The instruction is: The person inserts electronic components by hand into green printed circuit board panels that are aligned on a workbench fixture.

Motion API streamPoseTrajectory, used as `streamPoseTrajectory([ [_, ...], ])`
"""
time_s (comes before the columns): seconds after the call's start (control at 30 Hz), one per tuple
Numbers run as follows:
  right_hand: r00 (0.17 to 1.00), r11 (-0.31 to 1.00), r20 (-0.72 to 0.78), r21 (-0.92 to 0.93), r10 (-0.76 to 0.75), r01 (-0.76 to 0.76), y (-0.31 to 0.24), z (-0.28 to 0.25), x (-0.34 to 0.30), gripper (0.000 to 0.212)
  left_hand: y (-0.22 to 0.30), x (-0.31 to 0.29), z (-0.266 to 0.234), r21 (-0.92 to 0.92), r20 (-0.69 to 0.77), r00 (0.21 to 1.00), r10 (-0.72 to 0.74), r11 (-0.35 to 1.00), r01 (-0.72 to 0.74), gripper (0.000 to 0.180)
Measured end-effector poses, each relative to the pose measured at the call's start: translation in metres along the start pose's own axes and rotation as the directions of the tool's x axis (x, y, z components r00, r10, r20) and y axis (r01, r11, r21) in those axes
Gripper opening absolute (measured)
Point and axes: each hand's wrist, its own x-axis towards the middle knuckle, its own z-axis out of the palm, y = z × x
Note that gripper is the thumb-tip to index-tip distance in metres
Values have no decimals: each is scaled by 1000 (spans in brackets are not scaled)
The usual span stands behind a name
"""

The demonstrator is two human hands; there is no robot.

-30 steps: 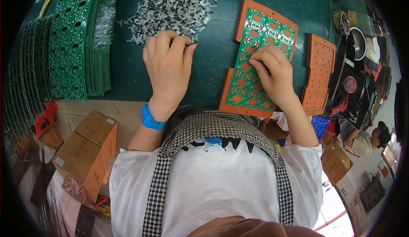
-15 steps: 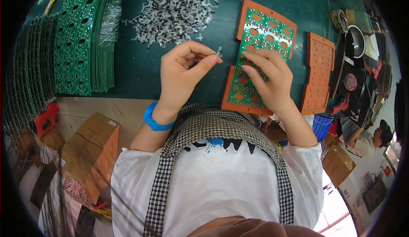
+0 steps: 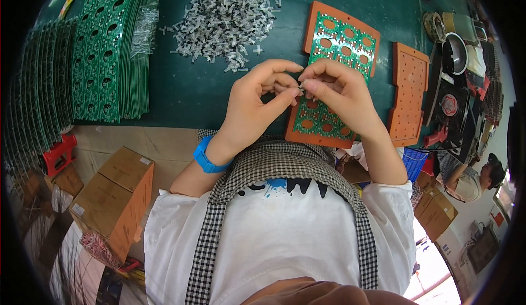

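Note:
My left hand (image 3: 253, 101), with a blue band on its wrist, meets my right hand (image 3: 346, 95) fingertip to fingertip over the left edge of a green circuit board (image 3: 337, 35). Between the fingertips is a small pale electronic part (image 3: 301, 87), mostly covered. Both hands are closed in a pinch around it. The board has rows of oval holes and lies in an orange fixture plate (image 3: 313, 19); my right hand hides its middle. Left of the board, beyond my left hand, is a heap of small clear-and-black parts (image 3: 224, 23).
Tall stacks of green circuit boards (image 3: 97, 47) stand at the left. A second orange fixture plate (image 3: 411, 77) lies at the right, with a metal bowl (image 3: 459, 53) beyond it. Below the table's left end are a red tool (image 3: 57, 154) and a cardboard box (image 3: 112, 187). Another person (image 3: 471, 181) is far right.
My left hand has moved right and slightly nearer with the small part. The right hand has shifted left off the board's middle, and its fingers have closed at the part.

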Motion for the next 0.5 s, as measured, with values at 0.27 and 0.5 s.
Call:
streamPoseTrajectory([
  [0.27,993,999,-109,-1,49,-49,4,-3,-2,14,0,0,1,59,-24,999,22,998,-20,25],
  [0.5,997,986,-77,-165,22,-34,-3,8,-10,12,-8,0,2,4,-75,997,1,1000,-1,9],
])
